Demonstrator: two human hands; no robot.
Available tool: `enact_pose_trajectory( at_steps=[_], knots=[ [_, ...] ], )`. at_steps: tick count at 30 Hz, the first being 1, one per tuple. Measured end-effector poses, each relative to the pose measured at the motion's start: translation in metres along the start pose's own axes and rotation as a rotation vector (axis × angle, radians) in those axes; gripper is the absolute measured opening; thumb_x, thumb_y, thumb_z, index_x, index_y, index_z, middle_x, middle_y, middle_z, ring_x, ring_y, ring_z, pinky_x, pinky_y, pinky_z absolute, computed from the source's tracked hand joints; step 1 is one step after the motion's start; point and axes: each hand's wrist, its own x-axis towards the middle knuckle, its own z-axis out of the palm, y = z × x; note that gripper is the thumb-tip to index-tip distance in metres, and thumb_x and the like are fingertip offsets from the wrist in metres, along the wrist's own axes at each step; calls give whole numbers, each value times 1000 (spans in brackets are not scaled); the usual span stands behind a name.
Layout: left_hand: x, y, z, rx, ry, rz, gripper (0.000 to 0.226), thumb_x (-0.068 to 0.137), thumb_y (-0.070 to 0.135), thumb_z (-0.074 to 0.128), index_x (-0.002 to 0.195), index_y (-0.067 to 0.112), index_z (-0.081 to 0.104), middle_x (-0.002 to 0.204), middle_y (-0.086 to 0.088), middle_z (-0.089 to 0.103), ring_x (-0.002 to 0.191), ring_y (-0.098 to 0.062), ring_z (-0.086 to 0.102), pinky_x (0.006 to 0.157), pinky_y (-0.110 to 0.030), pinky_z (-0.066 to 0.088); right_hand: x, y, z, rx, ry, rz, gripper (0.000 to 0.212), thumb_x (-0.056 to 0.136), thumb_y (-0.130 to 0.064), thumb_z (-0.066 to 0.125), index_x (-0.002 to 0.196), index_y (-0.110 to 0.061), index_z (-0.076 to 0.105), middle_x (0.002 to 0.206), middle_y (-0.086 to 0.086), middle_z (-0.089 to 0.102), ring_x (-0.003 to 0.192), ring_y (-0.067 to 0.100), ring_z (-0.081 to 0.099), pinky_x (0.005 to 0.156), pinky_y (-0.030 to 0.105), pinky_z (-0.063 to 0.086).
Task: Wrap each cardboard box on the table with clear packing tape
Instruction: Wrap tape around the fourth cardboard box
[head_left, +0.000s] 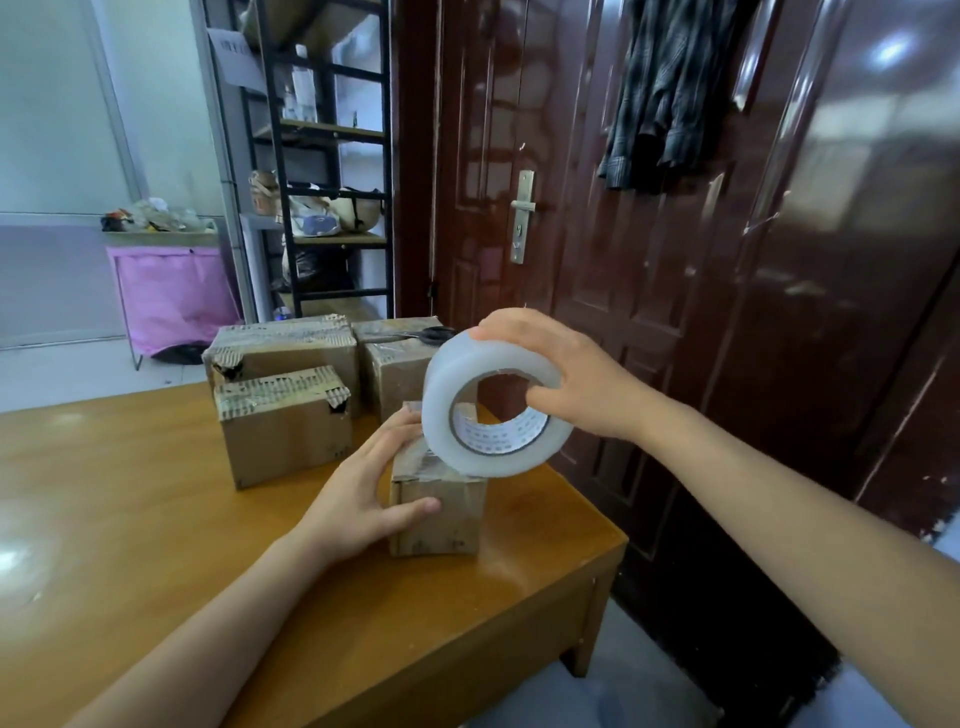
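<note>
Your left hand (358, 493) clasps the small box (439, 512) near the table (156, 519) edge; your right hand (566, 379) pinches the tape roll (493, 395) above it. Keep that grip firm, and draw the tape taut and flat over the top.

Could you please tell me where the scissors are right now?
In the head view, the scissors lie on top of the rear right cardboard box, just behind the tape roll, in front of the dark door.

Small box (439, 512): I saw it upright near the surface's right edge, top partly taped.
Tape roll (493, 402): clear, tilted, touching that box's top.
Other boxes (283, 423): three, clustered behind.
</note>
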Motion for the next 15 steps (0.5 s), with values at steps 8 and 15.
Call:
enact_pose_trajectory(
  at_steps=[8, 15],
  knots=[
    [0, -5, 0, -10, 2, -21, 83, 64, 85, 58, 135, 47, 36, 155, 15, 29, 140, 2, 25, 113, -29, 28, -61, 49, 1, -346, -293, 179, 87, 72, 22, 43, 121, -48, 56, 122, -44, 33, 107, 11, 41, 91, 40, 46],
    [15, 26, -24, 498, -190, 30, 95, 64, 81, 38, 146, 34, 29, 134, 11, 43, 90, -1, 54, 67, -6, 37, -46, 40, 15, -446, -297, 113, 70, 81, 15, 49, 121, -41, 61, 134, -22, 47, 98, 9, 38, 76, 27, 40]
  ],
)
